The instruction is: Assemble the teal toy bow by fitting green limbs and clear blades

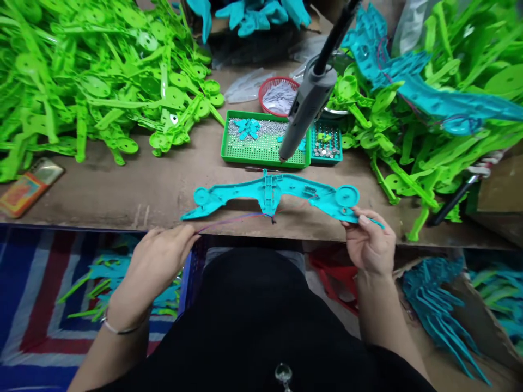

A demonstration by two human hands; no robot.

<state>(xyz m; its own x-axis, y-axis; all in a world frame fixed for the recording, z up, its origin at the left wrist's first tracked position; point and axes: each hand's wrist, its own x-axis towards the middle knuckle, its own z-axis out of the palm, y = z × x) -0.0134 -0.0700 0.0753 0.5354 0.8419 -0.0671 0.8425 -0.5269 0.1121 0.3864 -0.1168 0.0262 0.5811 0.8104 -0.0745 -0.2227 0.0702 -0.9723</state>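
A blue bow-shaped plastic shell [294,185], its ribbed inner side facing up, lies across the front of the workbench. My right hand [371,239] pinches its right tip between thumb and fingers. Thin red and blue wires [232,220] run from the shell's middle out to the left. Their far end is between the closed fingers of my left hand [167,256], just past the bench's front edge. Above the shell hangs a grey electric screwdriver [306,103], pointing down, touched by neither hand.
Green perforated tray [265,158] with screws and small blue parts; smaller teal tray [326,158] beside it. Behind stands a red basket [278,90]. Heaped green plastic parts [102,71] flank both sides. A phone [32,185] lies left; a black-handled tool [453,201] sits right.
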